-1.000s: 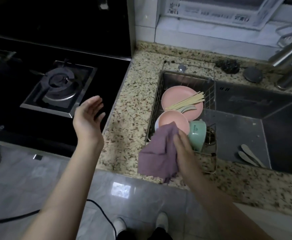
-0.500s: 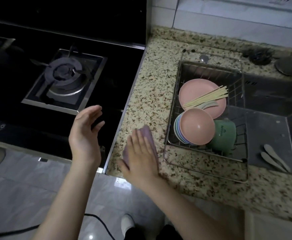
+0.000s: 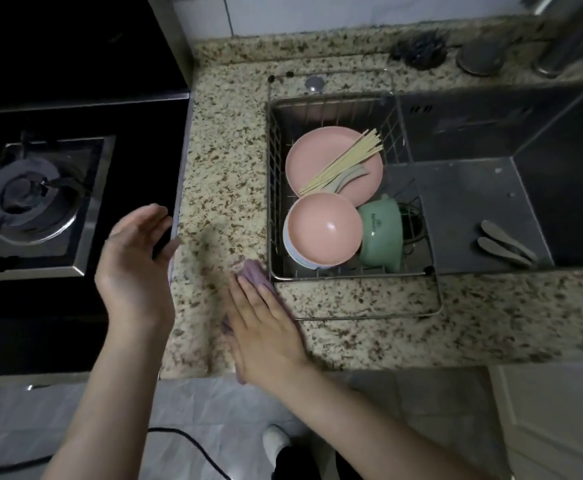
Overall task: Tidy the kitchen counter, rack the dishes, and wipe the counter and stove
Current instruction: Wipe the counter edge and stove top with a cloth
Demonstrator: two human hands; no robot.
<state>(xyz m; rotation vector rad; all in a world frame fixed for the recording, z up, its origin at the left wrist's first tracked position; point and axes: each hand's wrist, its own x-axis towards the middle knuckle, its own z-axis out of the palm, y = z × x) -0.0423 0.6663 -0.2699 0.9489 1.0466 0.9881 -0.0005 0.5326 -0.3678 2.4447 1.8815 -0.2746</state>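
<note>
Wiping comes next, I judge, and it turns on where bare counter [image 3: 227, 140] lies from the cloth [image 3: 253, 271]: a long strip running away from me between stove [image 3: 40, 202] and rack [image 3: 348, 188]. My right hand [image 3: 265, 327] is the nearer, its fingers [image 3: 248, 289] straight, pressing the cloth flat at the rack's near left corner. My left hand [image 3: 134, 265] hovers open over the stove's edge, holding nothing.
</note>
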